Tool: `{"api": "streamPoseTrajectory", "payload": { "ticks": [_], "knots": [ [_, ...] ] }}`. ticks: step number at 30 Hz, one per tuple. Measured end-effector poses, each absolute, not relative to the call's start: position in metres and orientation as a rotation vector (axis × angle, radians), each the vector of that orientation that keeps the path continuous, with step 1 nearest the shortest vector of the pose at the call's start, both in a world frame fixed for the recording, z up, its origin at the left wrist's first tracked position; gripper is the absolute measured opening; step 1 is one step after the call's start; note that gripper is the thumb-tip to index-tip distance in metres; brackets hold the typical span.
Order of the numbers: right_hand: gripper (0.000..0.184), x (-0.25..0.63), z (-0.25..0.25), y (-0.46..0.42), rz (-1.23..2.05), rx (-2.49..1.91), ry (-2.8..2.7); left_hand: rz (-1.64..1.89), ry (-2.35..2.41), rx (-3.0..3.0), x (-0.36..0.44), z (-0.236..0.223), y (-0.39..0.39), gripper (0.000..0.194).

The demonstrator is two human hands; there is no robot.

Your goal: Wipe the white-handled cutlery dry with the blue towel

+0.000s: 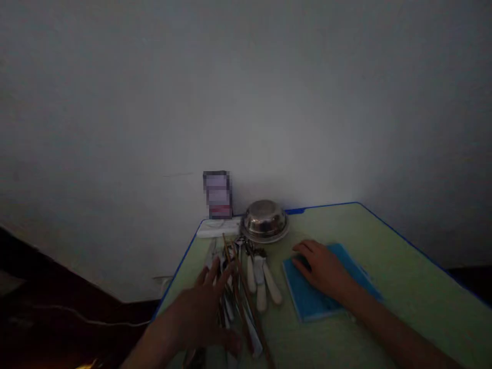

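My left hand (203, 302) is over a pile of cutlery on the left of the table, its fingers spread. Metal handles (251, 333) and long brown chopsticks (246, 287) stick out beside and beneath it; whether it touches them I cannot tell. Right of the pile lie several white-handled utensils (261, 284), their far ends unclear in the dim light. My right hand (321, 266) rests on a flat blue square (307, 302), perhaps cloth or a folder, with its fingers stretched out and nothing gripped.
An upside-down metal bowl (265, 218) stands at the table's back edge. Left of it are a white flat item (217, 228) and an upright blurred-out device (219, 195) against the wall (269, 102). Blue edging rims the pale green table (403, 287). A cable (96, 322) runs at the lower left.
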State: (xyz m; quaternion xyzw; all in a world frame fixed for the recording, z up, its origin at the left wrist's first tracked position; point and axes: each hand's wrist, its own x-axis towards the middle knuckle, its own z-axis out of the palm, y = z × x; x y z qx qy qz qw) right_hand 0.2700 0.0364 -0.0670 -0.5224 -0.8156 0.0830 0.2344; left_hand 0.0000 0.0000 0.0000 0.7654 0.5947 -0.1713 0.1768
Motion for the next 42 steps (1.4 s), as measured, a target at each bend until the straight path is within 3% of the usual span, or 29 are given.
{"api": "streamPoseTrajectory", "payload": {
  "ticks": [6, 13, 19, 21, 23, 24, 30, 37, 42],
  "knots": [
    [0.037, 0.241, -0.059, 0.004, 0.396, -1.084, -2.482, -0.274, 1.655, 2.280, -0.004, -0.016, 0.005, 0.128],
    [0.068, 0.233, -0.059, 0.000, 0.427, -1.165, -2.523, -0.121, 1.601, 2.424, -0.017, -0.022, 0.016, 0.117],
    [0.071, 0.223, -0.060, -0.002, 0.458, -1.304, -2.445, -0.166, 1.552, 2.466, 0.003, -0.026, -0.002, 0.129],
    [0.086, 0.224, -0.059, -0.008, 0.529, -1.298, -2.463, -0.107, 1.632, 2.455, 0.001, -0.033, 0.004, 0.117],
    [0.099, 0.227, -0.058, -0.014, 0.616, -1.244, -2.520, 0.086, 1.865, 2.412, -0.004, -0.041, 0.017, 0.083],
    [0.102, 0.228, -0.058, -0.016, 0.650, -1.211, -2.552, 0.118, 1.920, 2.390, -0.008, -0.046, 0.024, 0.078],
    [0.096, 0.220, -0.062, -0.021, 0.619, -1.223, -2.559, 0.169, 1.907, 2.355, -0.018, -0.068, 0.046, 0.074],
    [0.069, 0.203, -0.066, -0.018, 0.480, -1.379, -2.438, 0.236, 1.805, 2.416, -0.011, -0.069, 0.040, 0.079],
    [0.064, 0.207, -0.065, -0.018, 0.441, -1.266, -2.498, 0.337, 1.775, 2.485, -0.010, -0.067, 0.043, 0.070]
  ]
}}
